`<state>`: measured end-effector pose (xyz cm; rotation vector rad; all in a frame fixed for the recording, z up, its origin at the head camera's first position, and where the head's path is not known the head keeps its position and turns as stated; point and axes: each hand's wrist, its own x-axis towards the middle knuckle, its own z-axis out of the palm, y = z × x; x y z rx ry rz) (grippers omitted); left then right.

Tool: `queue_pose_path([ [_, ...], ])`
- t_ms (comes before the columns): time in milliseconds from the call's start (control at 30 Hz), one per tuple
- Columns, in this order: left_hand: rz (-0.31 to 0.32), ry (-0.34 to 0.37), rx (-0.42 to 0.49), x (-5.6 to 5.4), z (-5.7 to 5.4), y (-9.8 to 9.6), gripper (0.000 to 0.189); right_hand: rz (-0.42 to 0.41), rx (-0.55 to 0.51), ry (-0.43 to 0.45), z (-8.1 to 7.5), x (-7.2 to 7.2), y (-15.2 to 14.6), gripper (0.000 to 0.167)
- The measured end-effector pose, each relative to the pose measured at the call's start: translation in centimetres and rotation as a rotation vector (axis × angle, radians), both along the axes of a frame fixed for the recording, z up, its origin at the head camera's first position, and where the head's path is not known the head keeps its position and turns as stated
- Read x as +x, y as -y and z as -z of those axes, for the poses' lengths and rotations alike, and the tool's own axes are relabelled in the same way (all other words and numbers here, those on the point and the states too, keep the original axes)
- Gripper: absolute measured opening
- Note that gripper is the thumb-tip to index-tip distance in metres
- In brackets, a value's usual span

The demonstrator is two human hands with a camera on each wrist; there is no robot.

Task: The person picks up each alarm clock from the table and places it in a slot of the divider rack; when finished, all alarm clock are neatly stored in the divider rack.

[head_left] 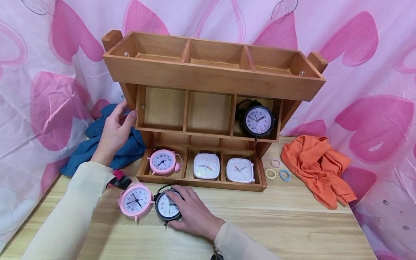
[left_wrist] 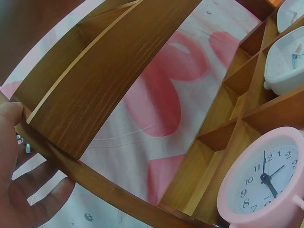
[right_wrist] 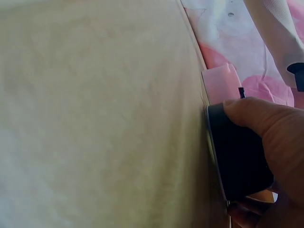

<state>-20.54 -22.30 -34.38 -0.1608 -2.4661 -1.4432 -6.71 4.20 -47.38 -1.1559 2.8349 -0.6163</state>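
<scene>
My right hand (head_left: 195, 211) grips a round black alarm clock (head_left: 167, 206) on the table in front of a wooden shelf; its fingers cover part of the dial. In the right wrist view, the thumb lies along the black casing (right_wrist: 237, 152). A pink alarm clock (head_left: 135, 200) stands just left of the black one. My left hand (head_left: 115, 126) holds the left side of the tiered wooden shelf (head_left: 211, 77). The left wrist view has the thumb and fingers on either side of the curved side rail (left_wrist: 109, 190).
In the bottom tier sit a pink alarm clock (head_left: 162, 162) and two white square clocks (head_left: 206, 166). Another black alarm clock (head_left: 258, 120) occupies the middle tier's right compartment. Blue cloth (head_left: 94, 151) lies left; orange cloth (head_left: 315, 166) and several hair ties (head_left: 270, 174) lie right.
</scene>
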Motion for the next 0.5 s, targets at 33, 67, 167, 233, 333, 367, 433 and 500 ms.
queue_pose_path([
  [33,0.000,-0.002,0.000,-0.01,-0.01,-0.01,0.055,-0.003,-0.005,0.003,0.02,-0.08,-0.03,0.090],
  [67,0.000,-0.003,-0.001,-0.02,-0.03,-0.02,0.055,-0.005,-0.010,0.008,0.04,-0.16,-0.07,0.089],
  [167,0.003,-0.003,0.000,-0.04,-0.06,-0.06,0.055,-0.014,-0.023,0.015,0.05,-0.36,-0.15,0.087],
  [233,0.005,-0.001,0.003,0.00,-0.07,-0.05,0.055,-0.020,-0.026,0.011,0.08,-0.41,-0.21,0.088],
  [333,0.003,0.002,0.002,0.05,-0.08,-0.05,0.055,-0.032,-0.036,-0.004,0.15,-0.42,-0.34,0.089],
  [367,0.001,0.002,0.001,0.06,-0.08,-0.06,0.055,-0.035,-0.040,-0.010,0.19,-0.40,-0.40,0.090],
  [433,0.000,0.003,0.002,0.08,-0.06,-0.04,0.055,-0.036,-0.060,-0.020,0.15,-0.38,-0.53,0.093],
  [500,0.002,0.002,0.003,0.04,-0.03,-0.03,0.055,-0.042,-0.095,-0.030,-0.12,-0.40,-0.76,0.096],
])
